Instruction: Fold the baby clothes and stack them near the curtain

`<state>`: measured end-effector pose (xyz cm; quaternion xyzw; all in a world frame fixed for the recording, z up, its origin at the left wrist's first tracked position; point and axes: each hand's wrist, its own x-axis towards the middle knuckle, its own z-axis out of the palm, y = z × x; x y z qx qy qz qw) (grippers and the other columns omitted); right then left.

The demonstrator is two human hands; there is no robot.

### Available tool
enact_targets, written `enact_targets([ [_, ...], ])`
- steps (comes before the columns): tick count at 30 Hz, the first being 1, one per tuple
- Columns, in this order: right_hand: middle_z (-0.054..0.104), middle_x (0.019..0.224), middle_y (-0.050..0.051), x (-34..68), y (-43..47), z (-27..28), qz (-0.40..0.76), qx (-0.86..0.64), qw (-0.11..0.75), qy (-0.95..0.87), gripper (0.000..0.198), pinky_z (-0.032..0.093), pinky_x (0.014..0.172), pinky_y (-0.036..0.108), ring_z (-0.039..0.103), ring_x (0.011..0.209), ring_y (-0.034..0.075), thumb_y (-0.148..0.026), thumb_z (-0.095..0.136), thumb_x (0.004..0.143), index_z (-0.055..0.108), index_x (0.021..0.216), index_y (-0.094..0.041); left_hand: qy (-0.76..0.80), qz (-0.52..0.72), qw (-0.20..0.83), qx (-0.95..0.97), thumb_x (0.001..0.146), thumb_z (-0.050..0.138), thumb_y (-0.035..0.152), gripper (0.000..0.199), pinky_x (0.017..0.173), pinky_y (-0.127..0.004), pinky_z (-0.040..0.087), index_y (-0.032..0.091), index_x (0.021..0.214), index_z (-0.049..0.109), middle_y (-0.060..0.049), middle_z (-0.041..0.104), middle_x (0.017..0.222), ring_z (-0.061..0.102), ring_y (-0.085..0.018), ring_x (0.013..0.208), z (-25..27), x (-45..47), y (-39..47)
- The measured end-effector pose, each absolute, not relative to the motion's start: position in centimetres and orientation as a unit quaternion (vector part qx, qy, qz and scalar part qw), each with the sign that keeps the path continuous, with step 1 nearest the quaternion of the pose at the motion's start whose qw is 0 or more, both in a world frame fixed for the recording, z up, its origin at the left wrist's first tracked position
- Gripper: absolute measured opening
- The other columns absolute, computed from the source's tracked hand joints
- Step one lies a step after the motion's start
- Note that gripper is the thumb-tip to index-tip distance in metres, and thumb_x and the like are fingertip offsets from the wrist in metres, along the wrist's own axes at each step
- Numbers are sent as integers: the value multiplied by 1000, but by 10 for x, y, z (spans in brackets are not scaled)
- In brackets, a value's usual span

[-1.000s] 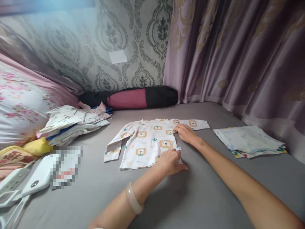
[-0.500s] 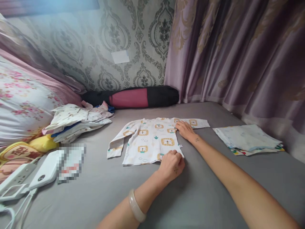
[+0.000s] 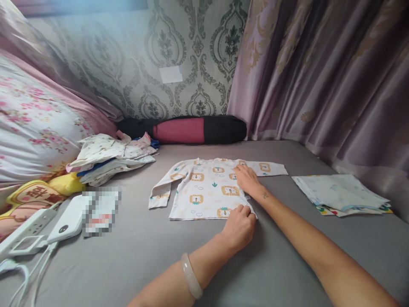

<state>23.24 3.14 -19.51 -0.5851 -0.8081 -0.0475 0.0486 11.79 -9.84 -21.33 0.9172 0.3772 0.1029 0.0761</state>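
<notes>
A child's long-sleeved white shirt (image 3: 198,187) with yellow lion faces and green leaf marks lies spread on the grey bed sheet, its collar toward the wall. My left hand (image 3: 241,226) is closed with bent fingers on the shirt's lower right corner, at the hem. Higher up the same side, my right hand (image 3: 247,181) has its fingers drawn together on the fabric where the right sleeve joins the body. The fingertips of both hands are partly hidden. The right sleeve stretches out sideways beyond my right hand, while the left sleeve slants down toward me.
Folded clothes (image 3: 341,192) lie at the right, and a looser clothing pile (image 3: 111,149) at the left by a floral pillow (image 3: 35,119). Nearer left are a power strip (image 3: 30,228), a white power bank (image 3: 68,219) and cables. A black-and-red long bag (image 3: 179,130) lies along the wall.
My right hand has shifted slightly left, farther onto the shirt beside the sleeve. My left hand stays at the hem corner. The whole view has turned slightly to the left.
</notes>
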Motion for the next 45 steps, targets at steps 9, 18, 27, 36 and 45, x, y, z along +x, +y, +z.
enact_targets([
  [9, 14, 158, 12, 191, 35, -226, 177, -571, 25, -801, 65, 9, 117, 38, 10, 145, 23, -44, 20, 96, 23, 150, -8, 542, 138, 64, 827, 89, 40, 22, 35, 102, -46, 36, 10, 120, 51, -16, 53, 128, 42, -31, 126, -219, 78, -76],
  [18, 20, 157, 10, 182, 72, -236, 79, -604, 49, -792, 57, 9, 114, 47, 14, 144, 24, -46, 21, 98, 31, 147, -19, 524, 128, 85, 838, 91, 43, 34, 41, 106, -45, 33, 15, 126, 45, -14, 45, 138, 39, -29, 128, -220, 68, -67],
  [27, 57, 124, 12, 180, 129, -216, -27, -649, 111, -753, 39, 34, 89, 37, 46, 113, 26, -25, 29, 98, 59, 123, -21, 519, 156, 92, 836, 89, 48, 42, 34, 95, -42, 42, 20, 114, 54, -10, 54, 124, 49, -26, 113, -220, 56, -42],
  [36, 58, 116, 11, 173, 155, -220, -8, -647, 82, -758, 32, 30, 88, 38, 44, 111, 26, -28, 34, 98, 63, 109, -18, 556, 147, 79, 814, 92, 19, 62, 75, 114, -57, 16, 13, 147, 30, -18, 27, 154, 18, -34, 144, -243, 64, -47],
  [45, 57, 123, 13, 171, 152, -233, -13, -659, 117, -743, 35, 33, 92, 38, 47, 114, 27, -25, 31, 98, 58, 119, -18, 556, 125, 90, 817, 88, 19, 68, 83, 115, -58, 15, 12, 148, 29, -18, 25, 154, 16, -35, 144, -237, 62, -47],
])
